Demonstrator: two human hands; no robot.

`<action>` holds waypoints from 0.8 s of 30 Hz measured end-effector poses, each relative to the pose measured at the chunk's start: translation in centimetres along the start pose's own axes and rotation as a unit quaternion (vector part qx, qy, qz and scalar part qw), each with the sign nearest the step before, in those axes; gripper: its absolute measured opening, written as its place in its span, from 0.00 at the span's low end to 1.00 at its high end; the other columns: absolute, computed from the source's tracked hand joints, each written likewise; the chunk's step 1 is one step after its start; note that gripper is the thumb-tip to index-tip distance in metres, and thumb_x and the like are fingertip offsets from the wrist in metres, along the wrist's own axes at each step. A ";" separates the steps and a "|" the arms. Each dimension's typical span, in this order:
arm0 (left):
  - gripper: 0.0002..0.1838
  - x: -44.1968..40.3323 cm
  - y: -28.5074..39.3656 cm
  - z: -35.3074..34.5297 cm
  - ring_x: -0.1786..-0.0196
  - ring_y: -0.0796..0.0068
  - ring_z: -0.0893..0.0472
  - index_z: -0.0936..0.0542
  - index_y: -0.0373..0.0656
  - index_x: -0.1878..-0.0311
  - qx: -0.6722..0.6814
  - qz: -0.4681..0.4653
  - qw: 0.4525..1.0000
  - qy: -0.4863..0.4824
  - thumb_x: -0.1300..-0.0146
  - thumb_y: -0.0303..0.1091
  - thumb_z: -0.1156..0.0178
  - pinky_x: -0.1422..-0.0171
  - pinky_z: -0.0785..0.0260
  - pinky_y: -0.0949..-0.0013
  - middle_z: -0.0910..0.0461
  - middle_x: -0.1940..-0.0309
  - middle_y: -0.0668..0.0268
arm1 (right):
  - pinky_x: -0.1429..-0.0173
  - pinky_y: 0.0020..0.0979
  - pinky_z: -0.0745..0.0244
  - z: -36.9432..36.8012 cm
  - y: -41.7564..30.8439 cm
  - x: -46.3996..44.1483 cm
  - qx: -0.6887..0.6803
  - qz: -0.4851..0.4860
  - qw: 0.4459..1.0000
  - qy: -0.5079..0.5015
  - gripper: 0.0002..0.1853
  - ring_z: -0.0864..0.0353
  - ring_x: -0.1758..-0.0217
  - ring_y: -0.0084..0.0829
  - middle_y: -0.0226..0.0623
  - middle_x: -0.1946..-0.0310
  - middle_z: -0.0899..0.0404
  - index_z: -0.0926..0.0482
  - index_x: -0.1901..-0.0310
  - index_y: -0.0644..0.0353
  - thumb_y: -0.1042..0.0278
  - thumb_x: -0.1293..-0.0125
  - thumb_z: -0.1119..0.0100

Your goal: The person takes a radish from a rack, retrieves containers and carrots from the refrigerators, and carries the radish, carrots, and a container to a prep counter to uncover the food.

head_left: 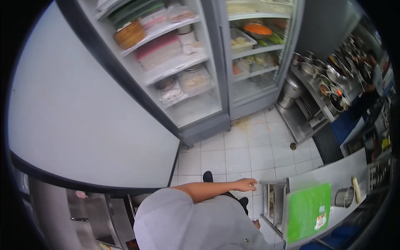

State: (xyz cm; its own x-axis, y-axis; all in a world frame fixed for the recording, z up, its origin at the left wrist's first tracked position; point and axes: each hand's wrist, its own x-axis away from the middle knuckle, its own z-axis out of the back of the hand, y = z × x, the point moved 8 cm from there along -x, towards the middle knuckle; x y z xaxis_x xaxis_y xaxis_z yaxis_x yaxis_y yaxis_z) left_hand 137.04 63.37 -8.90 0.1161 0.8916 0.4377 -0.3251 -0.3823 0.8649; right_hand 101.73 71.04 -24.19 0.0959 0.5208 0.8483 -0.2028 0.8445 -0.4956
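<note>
Kitchen, tiled floor: left hand loose beside a steel table

White floor tiles (238,157), brownish stain near the foot of the fridges. Two upright fridges at the top of the view. Left fridge (202,129): shelves of tubs and packets, a bamboo steamer (129,35) high up. Right fridge (255,104): orange food in a bowl (257,29), greens beside it, trays below. Large pale panel (85,108) with dark edging fills the left side. Sink (79,208) low left, with a tap.

Far right: steel counter (310,85) crowded with pots and pans; another person (377,75) stands by it, well apart from the wearer.

Wearer in a grey shirt, dark shoes. Left arm reaches across to the right of the view. Left hand (245,184) open, fingers slightly bent, nothing seen in it; just beside the upper rail (273,182) at the near end of the table (343,171). Contact with the rail: cannot tell. Right hand (256,224) mostly hidden by the shirt, near the lower rail (271,227); cannot tell its grip.

The table stands at lower right. On it, a green board (309,210) lies flat, with labels on its surface; beyond it a metal pot (344,197), and a long pale item (356,190) just beside the pot.
</note>
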 end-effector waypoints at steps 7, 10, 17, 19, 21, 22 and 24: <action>0.22 15.9 -16.2 22.7 0.51 0.71 0.19 0.21 0.43 0.45 0.170 0.042 0.926 0.336 0.39 0.42 0.34 0.44 0.29 0.67 0.16 0.56 0.64 | 0.70 0.38 0.30 -32.6 -19.6 -6.5 0.335 0.478 0.809 -0.068 0.21 0.25 0.76 0.35 0.40 0.78 0.24 0.23 0.67 0.64 0.54 0.26 0.54; 0.21 26.5 -18.5 31.2 0.51 0.73 0.19 0.21 0.41 0.44 0.219 0.071 0.844 0.485 0.37 0.41 0.37 0.44 0.29 0.69 0.16 0.56 0.64 | 0.63 0.43 0.28 -51.9 -33.4 12.5 0.328 0.626 0.692 -0.146 0.20 0.21 0.69 0.47 0.51 0.74 0.21 0.24 0.65 0.67 0.55 0.26 0.51; 0.21 38.5 -17.7 38.0 0.48 0.76 0.22 0.27 0.44 0.37 0.392 0.029 0.707 0.587 0.30 0.41 0.43 0.42 0.31 0.68 0.21 0.42 0.66 | 0.45 0.42 0.29 -79.4 -44.6 43.6 0.186 0.821 0.441 -0.311 0.13 0.22 0.51 0.49 0.48 0.57 0.20 0.22 0.56 0.65 0.63 0.31 0.42; 0.21 39.0 -16.8 38.9 0.47 0.75 0.22 0.27 0.43 0.37 0.411 0.019 0.687 0.599 0.29 0.40 0.44 0.41 0.31 0.68 0.22 0.41 0.65 | 0.42 0.43 0.31 -84.8 -46.9 48.4 0.137 0.874 0.360 -0.297 0.14 0.25 0.45 0.48 0.46 0.52 0.21 0.22 0.52 0.63 0.62 0.33 0.40; 0.20 39.2 -16.7 39.8 0.46 0.74 0.22 0.27 0.43 0.37 0.430 0.013 0.663 0.613 0.29 0.40 0.45 0.40 0.31 0.68 0.22 0.40 0.64 | 0.39 0.45 0.33 -89.6 -49.3 51.4 0.127 0.909 0.307 -0.252 0.18 0.27 0.42 0.46 0.44 0.47 0.22 0.23 0.48 0.61 0.61 0.35 0.38; 0.20 39.0 -16.7 40.6 0.45 0.74 0.22 0.27 0.43 0.37 0.433 -0.003 0.658 0.616 0.28 0.39 0.45 0.40 0.31 0.68 0.22 0.40 0.63 | 0.38 0.45 0.34 -91.8 -50.5 52.7 0.129 0.926 0.281 -0.218 0.19 0.27 0.41 0.45 0.43 0.46 0.23 0.23 0.47 0.60 0.60 0.36 0.37; 0.20 38.9 -16.3 42.2 0.44 0.73 0.22 0.27 0.42 0.36 0.439 -0.015 0.646 0.625 0.28 0.38 0.45 0.39 0.31 0.68 0.23 0.40 0.63 | 0.38 0.46 0.34 -95.7 -52.8 54.6 0.125 0.947 0.235 -0.179 0.20 0.28 0.40 0.46 0.43 0.45 0.23 0.23 0.46 0.59 0.59 0.36 0.37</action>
State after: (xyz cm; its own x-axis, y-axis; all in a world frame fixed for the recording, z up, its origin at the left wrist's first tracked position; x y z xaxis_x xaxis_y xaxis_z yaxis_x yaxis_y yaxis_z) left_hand 186.46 94.02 4.33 -0.9161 0.1918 0.3522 0.3804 0.1377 0.9145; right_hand 210.98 66.79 30.45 -0.4769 -0.1492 -0.8662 0.3932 -0.9176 -0.0584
